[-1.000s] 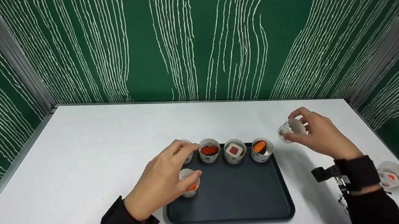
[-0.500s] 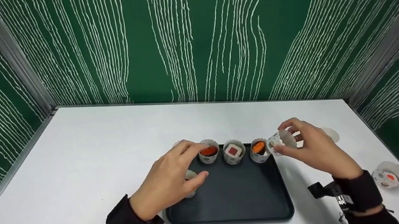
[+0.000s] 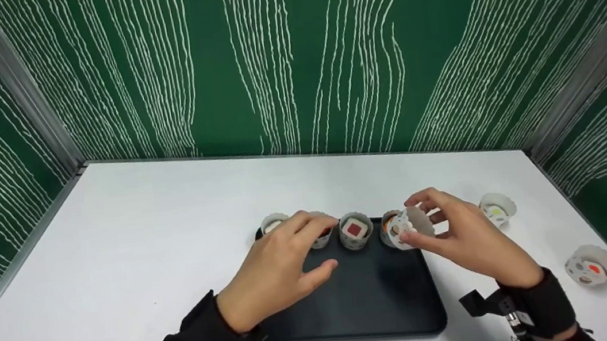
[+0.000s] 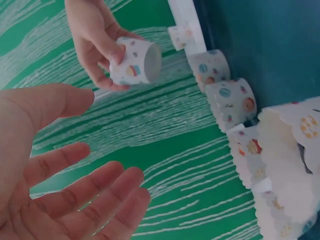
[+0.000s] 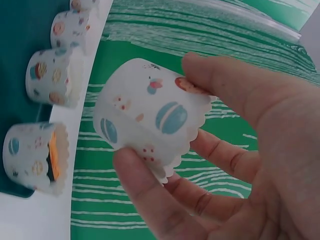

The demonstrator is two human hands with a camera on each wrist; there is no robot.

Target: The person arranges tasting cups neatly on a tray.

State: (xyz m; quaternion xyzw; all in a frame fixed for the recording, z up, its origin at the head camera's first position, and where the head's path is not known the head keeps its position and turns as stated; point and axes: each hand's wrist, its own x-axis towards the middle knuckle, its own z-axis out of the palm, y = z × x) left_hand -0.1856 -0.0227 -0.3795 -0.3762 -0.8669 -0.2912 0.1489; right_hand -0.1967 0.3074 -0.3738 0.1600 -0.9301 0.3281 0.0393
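My right hand (image 3: 471,237) pinches a white paper baking cup (image 5: 145,110) printed with small pictures, tilted, its inside hidden. It hovers over the right edge of the dark tray (image 3: 378,306). Partly behind it stands a cup with an orange-topped piece (image 3: 386,227). Beside that is a cup with a red-and-white square piece (image 3: 355,231). My left hand (image 3: 278,272) is held with spread fingers above the tray's left part, holding nothing. It partly covers a patterned cup (image 3: 321,242). Another cup (image 3: 274,220) peeks out behind it. A nearer cup (image 4: 290,165) shows in the left wrist view.
On the white table (image 3: 173,238), right of the tray, stand a cup with a pale piece (image 3: 498,209) and a cup with a red-marked white piece (image 3: 593,265). Green walls (image 3: 314,65) with white lines border the table at the back and sides.
My right hand has carried the cup left and downward from beside the tray to its right edge. My left hand has drifted right, covering the nearer cup and uncovering the back left one.
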